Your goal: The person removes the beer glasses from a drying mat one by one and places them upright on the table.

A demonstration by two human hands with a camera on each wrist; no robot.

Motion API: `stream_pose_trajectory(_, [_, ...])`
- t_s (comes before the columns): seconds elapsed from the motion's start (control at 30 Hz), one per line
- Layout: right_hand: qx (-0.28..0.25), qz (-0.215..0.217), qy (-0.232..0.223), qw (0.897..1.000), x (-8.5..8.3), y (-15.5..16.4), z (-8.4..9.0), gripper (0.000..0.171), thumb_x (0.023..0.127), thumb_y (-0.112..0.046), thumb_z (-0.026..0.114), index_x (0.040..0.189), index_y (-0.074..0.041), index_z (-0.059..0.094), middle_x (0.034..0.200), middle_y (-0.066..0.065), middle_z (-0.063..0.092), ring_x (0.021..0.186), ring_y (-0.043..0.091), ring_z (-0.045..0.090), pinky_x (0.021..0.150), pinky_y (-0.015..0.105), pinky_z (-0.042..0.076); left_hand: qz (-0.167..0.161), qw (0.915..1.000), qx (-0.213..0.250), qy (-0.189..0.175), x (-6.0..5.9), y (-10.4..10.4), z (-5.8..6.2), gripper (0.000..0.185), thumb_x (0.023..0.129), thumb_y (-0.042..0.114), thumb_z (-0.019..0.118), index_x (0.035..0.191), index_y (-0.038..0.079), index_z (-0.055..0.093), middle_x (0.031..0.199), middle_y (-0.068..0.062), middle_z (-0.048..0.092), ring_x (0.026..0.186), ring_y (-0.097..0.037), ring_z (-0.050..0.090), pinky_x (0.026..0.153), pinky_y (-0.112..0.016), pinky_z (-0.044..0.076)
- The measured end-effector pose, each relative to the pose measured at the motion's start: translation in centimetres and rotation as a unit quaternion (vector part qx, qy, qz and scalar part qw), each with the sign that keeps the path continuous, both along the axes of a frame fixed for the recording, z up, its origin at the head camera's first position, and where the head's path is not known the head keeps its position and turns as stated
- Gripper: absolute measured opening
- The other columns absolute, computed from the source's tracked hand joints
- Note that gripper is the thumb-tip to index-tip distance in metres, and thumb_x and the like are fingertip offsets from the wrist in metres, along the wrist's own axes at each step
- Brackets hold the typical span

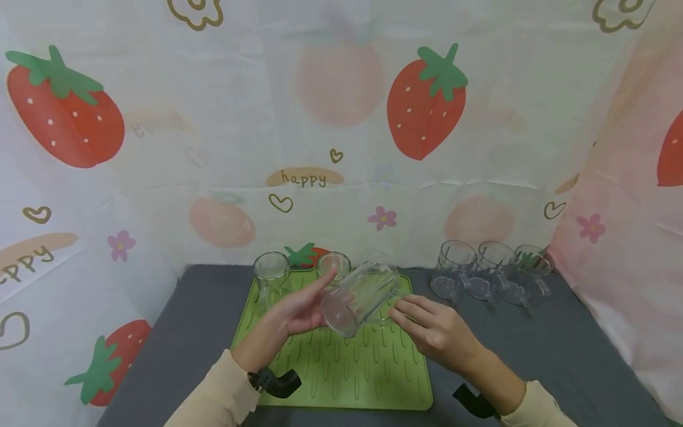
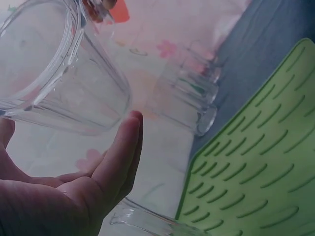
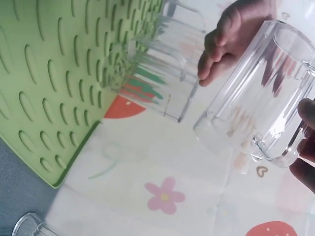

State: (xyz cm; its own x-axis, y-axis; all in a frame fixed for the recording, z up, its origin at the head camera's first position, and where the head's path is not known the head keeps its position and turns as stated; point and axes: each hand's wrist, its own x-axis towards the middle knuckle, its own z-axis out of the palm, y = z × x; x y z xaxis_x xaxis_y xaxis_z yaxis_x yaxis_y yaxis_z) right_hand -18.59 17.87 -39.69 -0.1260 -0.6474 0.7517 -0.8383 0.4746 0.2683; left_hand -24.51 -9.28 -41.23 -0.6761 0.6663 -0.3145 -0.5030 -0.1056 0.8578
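Note:
A clear glass mug is held tilted in the air above a green ridged mat. My right hand grips it by the handle, with fingers curled there in the right wrist view. At the mug's other side is my left hand, its fingers extended and not wrapped round the glass. The left wrist view shows the fingertips close to the mug wall; contact is hard to judge. Two more glass mugs stand at the mat's back, one at the left corner and another partly behind the held mug.
Several things surround the mat: a row of three clear glass mugs stands at the back right of the dark grey tabletop. A cloth printed with strawberries hangs behind and along the sides.

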Motion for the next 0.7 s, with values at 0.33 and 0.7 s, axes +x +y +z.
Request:
stream_pose_trajectory(0.33, [0.029, -0.005, 0.025, 0.999, 0.08, -0.03, -0.43, 0.039, 0.103, -0.005, 0.038, 0.096, -0.005, 0.076, 0.090, 0.007, 0.074, 0.084, 0.020, 0.070, 0.072, 0.028, 0.059, -0.023, 0.9981, -0.046, -0.032, -0.60, 0.55, -0.11, 0.084, 0.097, 0.060, 0.043, 0.155, 0.005, 0.017, 0.143, -0.021, 0.046, 0.105, -0.016, 0.065, 0.102, -0.039, 0.049])
stream_pose_trajectory(0.7, [0.011, -0.011, -0.008, 1.000, 0.05, -0.05, -0.86, 0.037, 0.104, -0.008, 0.038, 0.101, -0.005, 0.075, 0.093, 0.008, 0.073, 0.087, 0.022, 0.070, 0.074, 0.031, 0.059, 0.007, 0.9977, -0.032, -0.059, -0.56, 1.03, 0.12, 0.086, 0.095, 0.052, 0.056, 0.149, -0.005, 0.022, 0.109, -0.007, 0.062, 0.090, -0.014, 0.070, 0.080, -0.027, 0.058])
